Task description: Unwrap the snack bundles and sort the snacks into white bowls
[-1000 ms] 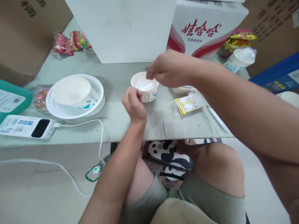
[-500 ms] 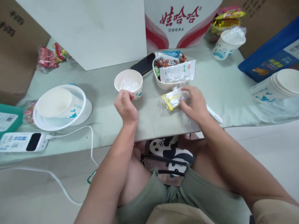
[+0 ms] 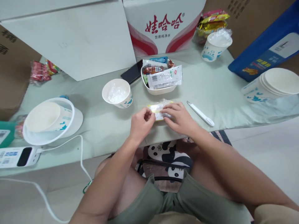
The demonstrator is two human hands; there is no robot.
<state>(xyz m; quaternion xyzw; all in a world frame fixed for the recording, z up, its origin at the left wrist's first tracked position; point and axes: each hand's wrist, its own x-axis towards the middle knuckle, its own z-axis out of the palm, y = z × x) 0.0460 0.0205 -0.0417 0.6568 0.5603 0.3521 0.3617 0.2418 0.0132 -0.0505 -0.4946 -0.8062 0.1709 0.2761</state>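
Observation:
A small snack packet in clear and yellow wrapping lies flat at the table's front, below the snack bowl. My left hand is closed at its left end, thumb and forefinger pinched together on the edge. Over the right part of the packet, my right hand grips it between thumb and fingers. To the left stands a paper bowl with crumpled clear plastic inside. Behind the packet a white bowl is heaped with wrapped snacks. A white utility knife rests on the cloth right of my right hand.
A black phone lies near the white carton. At left are a white tub holding a paper bowl and a power strip with a cable. Stacked paper bowls, a blue package and a paper cup stand right.
My left hand has left the paper bowl and moved right to the packet. My right hand has drawn the packet left and nearer me. The view has shifted slightly.

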